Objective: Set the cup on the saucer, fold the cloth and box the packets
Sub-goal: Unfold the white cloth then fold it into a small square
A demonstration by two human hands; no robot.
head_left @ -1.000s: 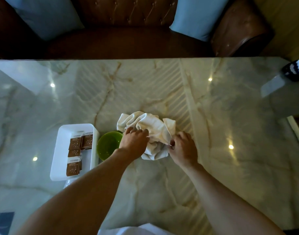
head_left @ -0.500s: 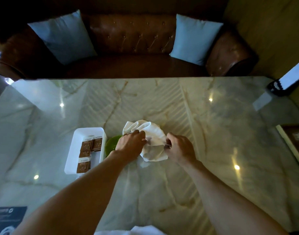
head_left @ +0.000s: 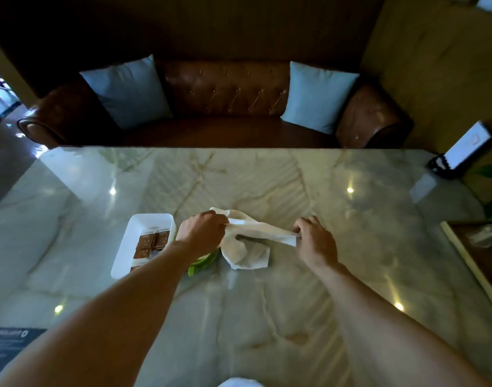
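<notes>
A cream cloth (head_left: 246,247) is lifted off the marble table (head_left: 267,317), its top edge stretched between my hands while the rest hangs crumpled onto the tabletop. My left hand (head_left: 201,230) pinches one corner and my right hand (head_left: 314,241) pinches the other. A white rectangular box (head_left: 144,227) to the left holds several brown packets (head_left: 151,243). A green cup or saucer (head_left: 201,263) shows only as a sliver under my left forearm; the rest of it is hidden.
A brown leather sofa (head_left: 222,90) with two pale blue cushions runs along the table's far edge. A phone on a black stand (head_left: 459,155) sits at the far right corner. A wooden tray edge (head_left: 473,263) lies at the right.
My hands have drawn apart and risen, pulling the bunched cloth out into a stretched edge. The camera has tilted up, showing more of the sofa.
</notes>
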